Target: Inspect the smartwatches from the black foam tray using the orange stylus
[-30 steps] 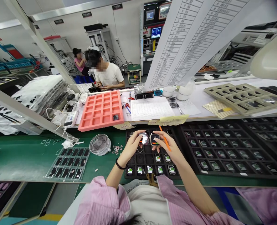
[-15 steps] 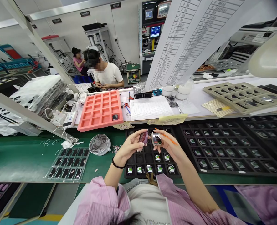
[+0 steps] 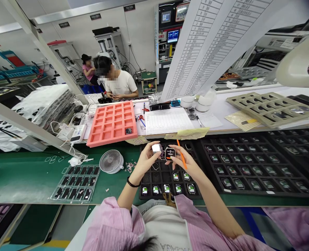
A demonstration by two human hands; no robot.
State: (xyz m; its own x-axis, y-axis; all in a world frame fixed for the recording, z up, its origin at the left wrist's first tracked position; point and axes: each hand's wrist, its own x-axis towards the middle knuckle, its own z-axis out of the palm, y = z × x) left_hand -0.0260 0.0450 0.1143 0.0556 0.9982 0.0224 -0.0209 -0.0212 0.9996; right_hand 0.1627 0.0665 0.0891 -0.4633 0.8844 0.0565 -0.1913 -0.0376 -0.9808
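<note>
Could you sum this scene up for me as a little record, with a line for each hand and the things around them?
Left hand: holds a small device, its face bright with glare
Right hand: holds a dark-screened watch and an orange stick
Below hands: black tray, watches in some slots
Left of tray: small fan
Shelf: pink tray, printed sheet
Background: person in white top

Watch (image 3: pixel 170 154) above tray (image 3: pixel 154 177) (fan (image 3: pixel 111 161) left)
</note>
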